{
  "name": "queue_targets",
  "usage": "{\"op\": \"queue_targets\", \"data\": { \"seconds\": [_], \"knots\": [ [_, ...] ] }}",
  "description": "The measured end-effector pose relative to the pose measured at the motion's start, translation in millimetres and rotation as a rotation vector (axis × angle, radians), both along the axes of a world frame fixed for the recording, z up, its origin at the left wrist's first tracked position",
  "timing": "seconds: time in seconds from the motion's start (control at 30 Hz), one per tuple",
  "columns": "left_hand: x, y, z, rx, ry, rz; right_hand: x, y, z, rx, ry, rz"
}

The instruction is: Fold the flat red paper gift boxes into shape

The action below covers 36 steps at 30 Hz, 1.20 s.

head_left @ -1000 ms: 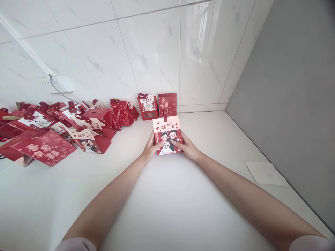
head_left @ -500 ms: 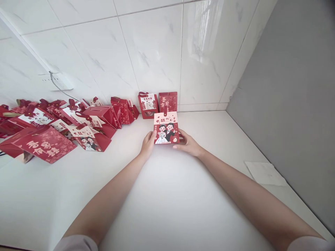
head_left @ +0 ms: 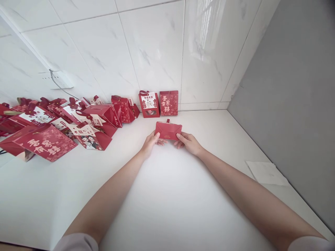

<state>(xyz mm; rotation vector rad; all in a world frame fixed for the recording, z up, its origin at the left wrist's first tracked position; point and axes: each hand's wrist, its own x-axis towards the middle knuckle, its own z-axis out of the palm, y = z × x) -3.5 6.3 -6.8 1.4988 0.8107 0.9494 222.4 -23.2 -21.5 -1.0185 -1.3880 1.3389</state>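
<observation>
Over on the left, red printed boxes (head_left: 60, 124) crowd together on the white table (head_left: 167, 198). Mid-table, the left hand (head_left: 150, 143) grips one end of a red carton (head_left: 169, 130), short of two upright boxes (head_left: 169, 103) by the far wall (head_left: 153, 45), while the right hand (head_left: 190, 143) clasps the carton's right end.

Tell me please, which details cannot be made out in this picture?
- Far side of the held box: head view, turned away from the camera.
- Gold print on its near face: head view, too small.
- Left grip and right grip: head view, partly hidden behind the box.
- Leftmost boxes: head view, cut by left edge.
</observation>
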Motion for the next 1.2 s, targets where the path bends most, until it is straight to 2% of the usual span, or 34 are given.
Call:
{"op": "queue_targets", "data": {
  "seconds": [0.33,0.4,0.53,0.63,0.73,0.83,0.93,1.1,1.2],
  "knots": [
    [-1,6,-2.4,-0.101,-0.112,0.093,0,-1,-1.3,0.045,-0.07,-0.008],
    [0,7,-2.8,-0.106,-0.15,0.149,-2,-6,1.0,0.166,-0.147,-0.131],
    [3,5,-0.9,-0.005,-0.131,0.165,-9,-19,8.3,0.578,-0.297,-0.486],
    [6,2,1.4,0.047,-0.054,0.139,-13,-25,11.2,0.84,-0.368,-0.538],
    [8,-1,2.2,-0.014,-0.071,0.009,-15,-26,10.3,0.985,-0.46,-0.496],
    [7,-3,1.1,-0.051,-0.192,-0.074,-15,-26,8.7,1.008,-0.569,-0.363],
    [6,-6,1.0,-0.048,-0.259,-0.148,-15,-26,7.9,0.906,-0.62,-0.186],
    [7,-9,4.0,-0.036,-0.26,-0.191,-11,-22,6.2,0.629,-0.551,-0.047],
    [8,-10,5.3,-0.04,-0.218,-0.23,-8,-19,6.9,0.516,-0.571,0.072]
  ]
}}
